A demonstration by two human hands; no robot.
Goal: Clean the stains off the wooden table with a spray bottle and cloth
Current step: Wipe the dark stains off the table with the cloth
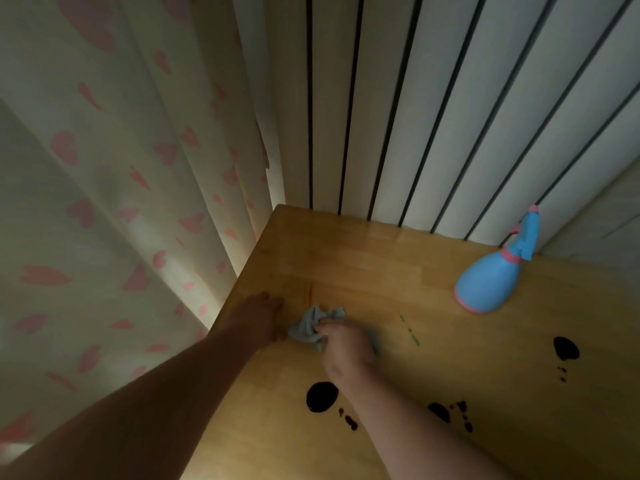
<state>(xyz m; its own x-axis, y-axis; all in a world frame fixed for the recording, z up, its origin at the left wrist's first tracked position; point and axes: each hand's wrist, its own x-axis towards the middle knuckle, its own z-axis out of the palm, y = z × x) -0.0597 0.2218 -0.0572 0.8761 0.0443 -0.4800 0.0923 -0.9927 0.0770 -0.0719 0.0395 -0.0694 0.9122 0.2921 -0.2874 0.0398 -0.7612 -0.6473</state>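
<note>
1. Grey-blue cloth (313,323) is being clenched by the right hand (346,344) beside a red streak (310,294), for scrubbing.
2. Left hand (259,317) is lying flat on the wooden table (381,265), probably bracing.
3. Spray bottle (491,282) is standing well apart.

I can't see much of the cloth (313,323) under the right hand (346,346); right of the cloth, the table (381,271) runs out of frame.

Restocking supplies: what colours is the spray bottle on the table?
Light blue spray bottle with a pink base ring and collar; head view.
</note>
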